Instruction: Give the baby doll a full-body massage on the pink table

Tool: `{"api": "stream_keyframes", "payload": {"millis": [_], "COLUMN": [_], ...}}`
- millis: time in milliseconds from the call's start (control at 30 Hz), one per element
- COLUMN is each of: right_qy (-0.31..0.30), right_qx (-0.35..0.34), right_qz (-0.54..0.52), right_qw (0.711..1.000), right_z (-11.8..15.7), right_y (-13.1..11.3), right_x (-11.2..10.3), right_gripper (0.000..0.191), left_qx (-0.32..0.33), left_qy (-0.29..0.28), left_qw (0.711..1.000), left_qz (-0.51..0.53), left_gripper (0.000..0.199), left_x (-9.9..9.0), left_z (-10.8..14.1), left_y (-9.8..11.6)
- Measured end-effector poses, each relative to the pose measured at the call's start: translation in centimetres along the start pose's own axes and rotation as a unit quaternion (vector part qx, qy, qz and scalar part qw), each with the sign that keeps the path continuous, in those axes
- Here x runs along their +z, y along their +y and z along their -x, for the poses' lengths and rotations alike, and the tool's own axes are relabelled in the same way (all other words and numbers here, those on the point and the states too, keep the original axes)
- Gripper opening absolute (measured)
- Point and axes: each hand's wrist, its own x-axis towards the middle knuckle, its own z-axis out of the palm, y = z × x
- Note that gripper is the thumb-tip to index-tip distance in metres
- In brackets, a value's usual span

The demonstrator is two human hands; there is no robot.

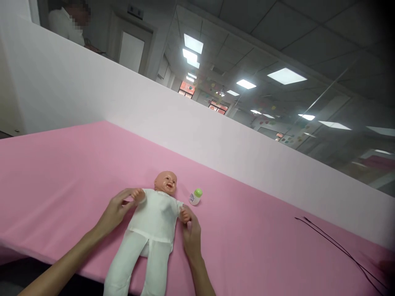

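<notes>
A baby doll (pixel 157 213) in a white cloth top and trousers lies face up on the pink-covered table (pixel 247 246). Its head points away from me and its legs reach toward the table's front edge. My left hand (pixel 115 209) grips the doll's small hand on the left side, fingers closed behind it. On the other side, my right hand (pixel 191 234) has its fingers closed around the doll's other hand; part of the grip is hidden. Just beyond my right hand stands a small white bottle (pixel 195 197) with a green cap, apart from the doll.
A white partition (pixel 185 123) runs along the table's far side. Thin black cables (pixel 336 244) lie at the right. Behind the partition, at the upper left, is a person in a white top (pixel 60 24). The table's front edge is near my left forearm.
</notes>
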Motion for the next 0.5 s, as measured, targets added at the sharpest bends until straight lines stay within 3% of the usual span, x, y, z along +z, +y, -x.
{"api": "stream_keyframes", "payload": {"millis": [100, 167, 200, 267, 333, 400, 500], "right_qy": [-0.137, -0.157, -0.147, -0.086, 0.02, 0.122, 0.181], "right_qx": [-0.16, -0.201, -0.192, -0.11, 0.03, 0.167, 0.284], "right_qz": [0.145, 0.18, 0.17, 0.105, 0.005, -0.088, -0.175], "right_qw": [0.967, 0.95, 0.955, 0.985, 0.999, 0.974, 0.925], "right_z": [0.5, 0.7, 0.7, 0.6, 0.2, -0.2, -0.7], "right_y": [-0.2, -0.3, -0.4, -0.3, 0.2, 0.9, 1.8], "right_x": [0.4, 0.8, 0.9, 1.2, 1.1, 0.6, -0.5], "right_gripper": [0.035, 0.034, 0.034, 0.032, 0.036, 0.053, 0.069], "left_qx": [0.129, 0.171, 0.167, 0.112, 0.014, -0.09, -0.193], "left_qy": [-0.129, -0.159, -0.152, -0.098, 0.003, 0.096, 0.141], "left_qw": [0.972, 0.954, 0.956, 0.979, 0.999, 0.99, 0.959], "left_qz": [-0.146, -0.187, -0.187, -0.141, -0.046, 0.057, 0.153], "left_gripper": [0.031, 0.035, 0.035, 0.033, 0.038, 0.056, 0.073], "left_x": [0.1, 0.1, 0.1, 0.1, -0.1, -0.6, -1.4], "left_z": [0.5, 0.6, 0.6, 0.5, 0.1, -0.4, -0.8], "left_y": [0.1, 0.3, 0.4, 0.5, 0.2, -0.4, -1.2]}}
